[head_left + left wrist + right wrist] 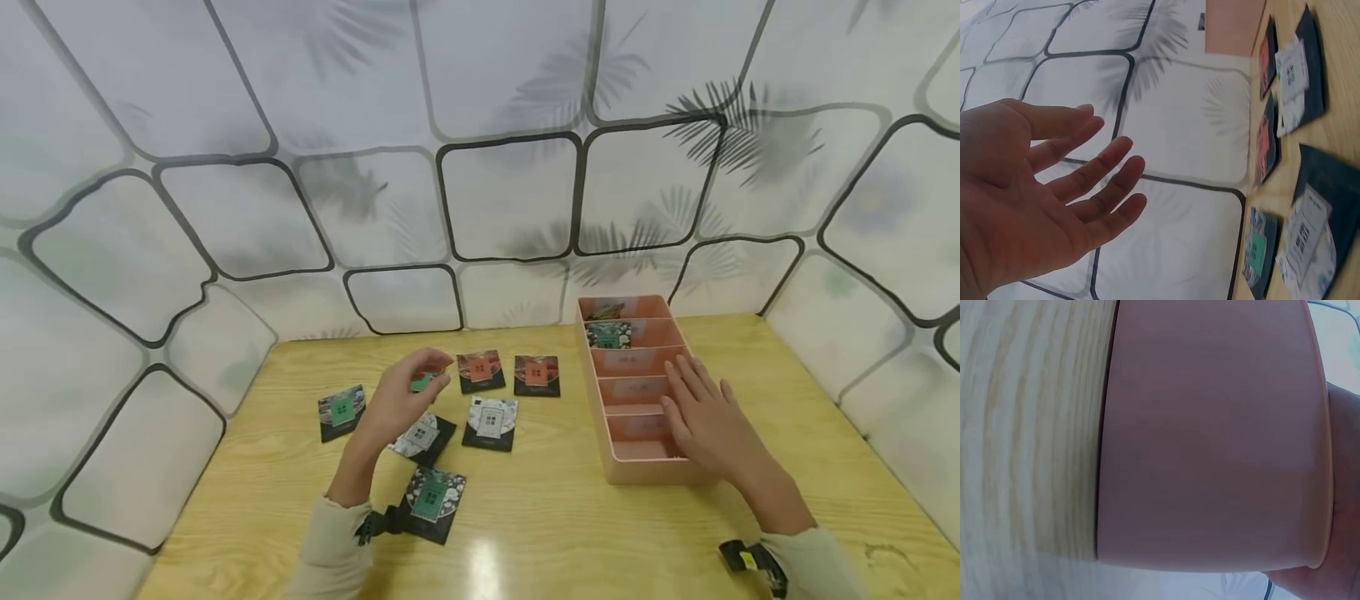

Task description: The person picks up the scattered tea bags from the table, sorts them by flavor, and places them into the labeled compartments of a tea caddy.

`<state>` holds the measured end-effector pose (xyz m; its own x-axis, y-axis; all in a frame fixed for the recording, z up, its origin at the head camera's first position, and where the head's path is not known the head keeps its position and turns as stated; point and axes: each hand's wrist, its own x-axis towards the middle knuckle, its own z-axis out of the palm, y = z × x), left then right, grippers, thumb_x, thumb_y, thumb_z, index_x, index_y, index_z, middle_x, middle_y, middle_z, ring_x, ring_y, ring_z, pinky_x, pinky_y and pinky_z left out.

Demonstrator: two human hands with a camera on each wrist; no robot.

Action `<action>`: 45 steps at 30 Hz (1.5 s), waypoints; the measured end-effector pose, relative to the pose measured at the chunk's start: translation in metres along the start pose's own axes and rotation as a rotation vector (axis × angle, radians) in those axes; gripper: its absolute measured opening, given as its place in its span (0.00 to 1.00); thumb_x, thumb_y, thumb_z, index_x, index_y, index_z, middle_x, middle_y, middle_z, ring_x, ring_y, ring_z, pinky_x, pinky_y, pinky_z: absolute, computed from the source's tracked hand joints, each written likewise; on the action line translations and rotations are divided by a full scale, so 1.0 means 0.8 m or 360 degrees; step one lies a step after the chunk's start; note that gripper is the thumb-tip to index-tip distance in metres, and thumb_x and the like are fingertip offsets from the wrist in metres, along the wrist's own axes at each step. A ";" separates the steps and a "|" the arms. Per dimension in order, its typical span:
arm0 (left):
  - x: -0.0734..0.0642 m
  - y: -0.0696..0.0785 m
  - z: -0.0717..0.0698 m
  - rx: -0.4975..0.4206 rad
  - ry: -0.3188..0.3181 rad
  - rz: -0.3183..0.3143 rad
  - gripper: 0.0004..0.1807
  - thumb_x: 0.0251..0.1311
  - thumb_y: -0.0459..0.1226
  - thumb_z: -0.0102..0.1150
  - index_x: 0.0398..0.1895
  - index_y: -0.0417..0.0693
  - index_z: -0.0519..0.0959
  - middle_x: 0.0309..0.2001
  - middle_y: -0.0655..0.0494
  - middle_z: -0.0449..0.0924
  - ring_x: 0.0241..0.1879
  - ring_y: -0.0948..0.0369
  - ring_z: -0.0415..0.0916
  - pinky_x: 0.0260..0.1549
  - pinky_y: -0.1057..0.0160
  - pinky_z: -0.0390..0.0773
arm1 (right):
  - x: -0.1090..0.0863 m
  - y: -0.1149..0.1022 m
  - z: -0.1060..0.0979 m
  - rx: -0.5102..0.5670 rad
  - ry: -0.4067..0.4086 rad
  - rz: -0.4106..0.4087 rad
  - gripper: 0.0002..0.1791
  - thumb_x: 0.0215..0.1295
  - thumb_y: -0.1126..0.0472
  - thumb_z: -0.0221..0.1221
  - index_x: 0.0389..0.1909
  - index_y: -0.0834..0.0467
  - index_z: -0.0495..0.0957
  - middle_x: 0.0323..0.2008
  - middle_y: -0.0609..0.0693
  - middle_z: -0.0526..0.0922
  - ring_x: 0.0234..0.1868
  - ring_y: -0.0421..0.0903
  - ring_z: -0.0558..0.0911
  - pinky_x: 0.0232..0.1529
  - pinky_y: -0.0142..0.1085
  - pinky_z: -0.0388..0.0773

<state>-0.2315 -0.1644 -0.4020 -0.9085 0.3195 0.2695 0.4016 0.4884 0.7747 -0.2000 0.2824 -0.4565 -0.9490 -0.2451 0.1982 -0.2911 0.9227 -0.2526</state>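
Observation:
My left hand (396, 402) hovers above the packets with fingers loosely bent. In the left wrist view the same hand (1054, 181) shows a bare palm and holds nothing. Below it lies a packet with a pale label (422, 437); behind the fingers, a green-label packet (422, 382) is partly hidden. Two orange-label packets (481, 371) lie farther back, and another pale-label packet (491, 423) is just to the right. My right hand (708, 423) rests on the right rim of a pink divided box (648, 473), fingers extended. Its side wall (1210, 437) fills most of the right wrist view.
Green-label packets lie at the far left (342, 411) and near the left sleeve (431, 504). The box's two rear compartments hold packets, one with a green label (611, 335). A patterned white curtain (510, 200) surrounds the wooden table (540, 517).

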 end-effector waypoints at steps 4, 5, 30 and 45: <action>-0.006 -0.007 -0.008 0.0104 -0.0025 -0.0053 0.14 0.73 0.33 0.60 0.59 0.43 0.79 0.57 0.46 0.81 0.57 0.46 0.78 0.59 0.40 0.73 | 0.004 -0.002 -0.001 -0.0014 0.0022 -0.0006 0.33 0.83 0.52 0.42 0.78 0.70 0.54 0.78 0.71 0.51 0.79 0.68 0.48 0.68 0.72 0.48; -0.007 -0.009 -0.010 0.0126 -0.0034 -0.0072 0.14 0.73 0.33 0.60 0.59 0.43 0.79 0.57 0.46 0.81 0.57 0.46 0.78 0.58 0.40 0.74 | 0.004 -0.002 -0.001 -0.0018 0.0026 -0.0007 0.33 0.83 0.52 0.42 0.78 0.70 0.54 0.78 0.71 0.51 0.79 0.68 0.48 0.68 0.72 0.48; -0.022 -0.065 0.000 0.0599 -0.0373 -0.0626 0.26 0.56 0.36 0.78 0.56 0.48 0.78 0.58 0.35 0.73 0.58 0.36 0.70 0.43 0.42 0.77 | 0.001 -0.003 0.001 0.0020 0.0047 0.0003 0.33 0.82 0.53 0.44 0.78 0.70 0.55 0.78 0.71 0.51 0.79 0.68 0.48 0.68 0.72 0.49; -0.022 -0.070 0.005 0.0549 -0.0294 -0.0616 0.18 0.51 0.28 0.78 0.40 0.48 0.78 0.58 0.33 0.71 0.44 0.43 0.73 0.35 0.51 0.73 | 0.000 0.001 0.005 0.0043 0.0092 -0.0025 0.33 0.83 0.53 0.43 0.78 0.70 0.55 0.77 0.71 0.52 0.79 0.67 0.47 0.69 0.71 0.47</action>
<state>-0.2373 -0.1940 -0.4528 -0.9744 0.1858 -0.1267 0.0852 0.8265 0.5564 -0.2005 0.2819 -0.4606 -0.9358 -0.2414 0.2568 -0.3101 0.9103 -0.2743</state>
